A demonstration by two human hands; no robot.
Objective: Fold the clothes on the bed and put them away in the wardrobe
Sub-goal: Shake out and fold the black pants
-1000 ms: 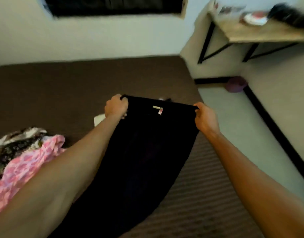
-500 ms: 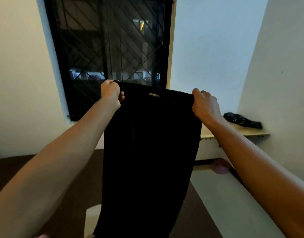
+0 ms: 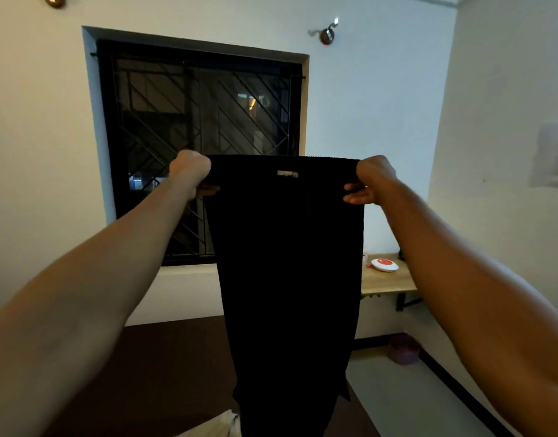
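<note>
A black garment (image 3: 287, 279) with a small white label near its waistband hangs straight down in front of me, held up at chest height. My left hand (image 3: 191, 171) grips the top left corner of the waistband. My right hand (image 3: 370, 179) grips the top right corner. The cloth is stretched flat between them and its lower end reaches down over the brown bed (image 3: 151, 373). A pale piece of cloth (image 3: 214, 425) lies on the bed at the bottom edge. The wardrobe is not in view.
A barred dark window (image 3: 202, 146) fills the wall ahead. A wooden wall shelf (image 3: 386, 280) at the right carries a white and red object (image 3: 384, 264). A purple object (image 3: 403, 348) sits on the pale floor beside the bed.
Both hands have lifted the black garment from the bed to hang in the air, and my view has tilted up from the bed to the window wall.
</note>
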